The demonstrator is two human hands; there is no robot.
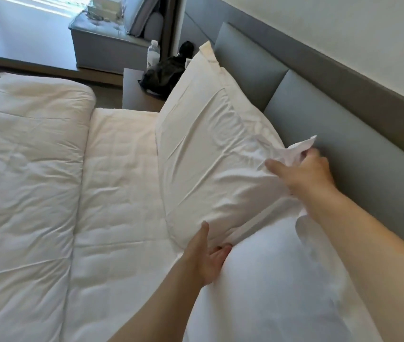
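A crumpled white duvet point(23, 169) is seen folded back at L, w/ the white quilted mattress point(119, 193) laid bare beside it. Behind, a clear plastic water bottle point(152, 53) and a black bag point(164, 72) are carried by the grey table point(134, 95). The plump white cotton pillow point(208, 156) is propped vs. the grey padded headboard point(343, 144). Its lower corner is gripped by the left hand point(207, 257), thumb on top, fingers underneath. Its upper corner flap is pinched by the right hand point(305, 169).
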